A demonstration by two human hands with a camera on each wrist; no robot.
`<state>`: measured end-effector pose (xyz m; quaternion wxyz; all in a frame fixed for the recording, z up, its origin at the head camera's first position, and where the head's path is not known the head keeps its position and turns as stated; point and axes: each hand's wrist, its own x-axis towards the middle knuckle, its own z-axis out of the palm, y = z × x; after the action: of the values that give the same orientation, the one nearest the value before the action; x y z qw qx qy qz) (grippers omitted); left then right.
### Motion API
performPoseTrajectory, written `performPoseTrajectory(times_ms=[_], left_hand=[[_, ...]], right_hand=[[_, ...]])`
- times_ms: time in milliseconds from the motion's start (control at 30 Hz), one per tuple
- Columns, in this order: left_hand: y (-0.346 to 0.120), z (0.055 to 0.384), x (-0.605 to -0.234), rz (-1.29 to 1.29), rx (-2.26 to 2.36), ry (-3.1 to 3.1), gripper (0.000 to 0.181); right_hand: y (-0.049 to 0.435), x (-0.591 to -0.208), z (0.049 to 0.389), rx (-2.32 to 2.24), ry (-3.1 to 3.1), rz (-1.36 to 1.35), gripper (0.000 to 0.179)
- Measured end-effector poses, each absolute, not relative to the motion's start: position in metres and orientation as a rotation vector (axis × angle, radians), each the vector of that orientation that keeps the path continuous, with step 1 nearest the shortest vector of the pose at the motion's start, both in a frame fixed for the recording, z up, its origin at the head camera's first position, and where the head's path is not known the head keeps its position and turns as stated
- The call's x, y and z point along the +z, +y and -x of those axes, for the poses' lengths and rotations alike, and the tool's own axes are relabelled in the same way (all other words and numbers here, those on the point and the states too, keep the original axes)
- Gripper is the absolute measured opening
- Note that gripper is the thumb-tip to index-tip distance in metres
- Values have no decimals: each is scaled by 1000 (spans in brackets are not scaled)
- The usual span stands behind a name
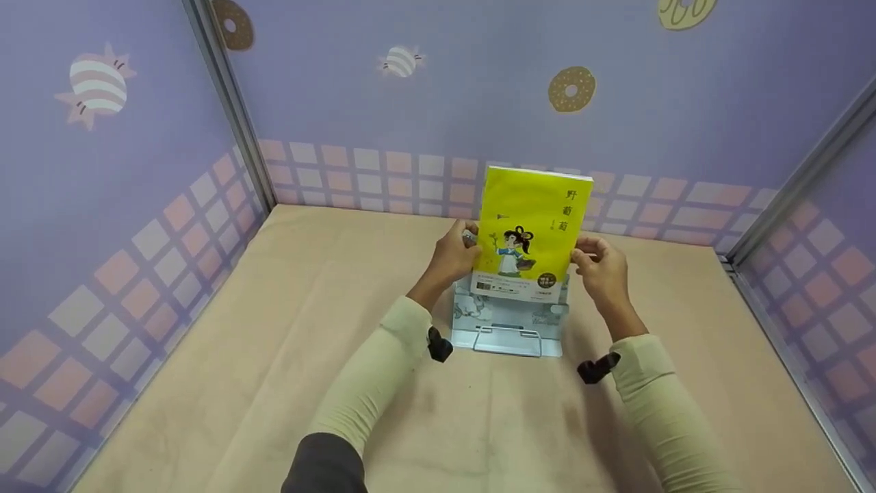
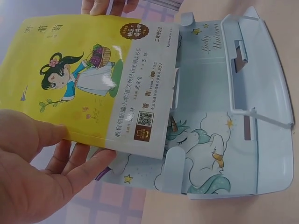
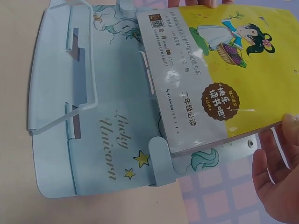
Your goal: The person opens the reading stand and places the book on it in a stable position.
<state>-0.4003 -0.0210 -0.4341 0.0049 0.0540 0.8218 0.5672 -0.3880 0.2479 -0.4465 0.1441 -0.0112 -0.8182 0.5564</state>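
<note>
A yellow paperback book (image 1: 530, 233) with a drawn girl on its cover is held upright between both hands, tilted slightly. My left hand (image 1: 455, 255) grips its left edge, thumb on the front cover in the left wrist view. At the opposite edge my right hand (image 1: 603, 270) pinches the book, fingers partly behind it. Below and behind the book stands a pale blue book stand (image 2: 205, 84) with unicorn drawings and "Lucky Unicorn" lettering. Its wire page holder (image 3: 88, 70) lies at the lower ledge. The book hides most of the stand's upper part.
A beige cloth-covered table (image 1: 274, 356) lies under the stand. Purple walls with candy and donut prints and a checked band (image 1: 404, 174) enclose it at the back and sides. Metal posts (image 1: 233, 103) mark the corners. A black wrist mount (image 1: 597, 368) sits on the right sleeve.
</note>
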Motion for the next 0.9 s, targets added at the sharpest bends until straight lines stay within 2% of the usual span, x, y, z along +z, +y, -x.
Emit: performPoseTrajectory(times_ms=[300,900], left_hand=[[-27,398,-442,-150,1724,2596,22],[-20,389,-463,-123,1543,2781,42]], right_hand=[[243,-455,389,1564,-2397,27,20],[240,-479,385,1271,-2621,68,26]])
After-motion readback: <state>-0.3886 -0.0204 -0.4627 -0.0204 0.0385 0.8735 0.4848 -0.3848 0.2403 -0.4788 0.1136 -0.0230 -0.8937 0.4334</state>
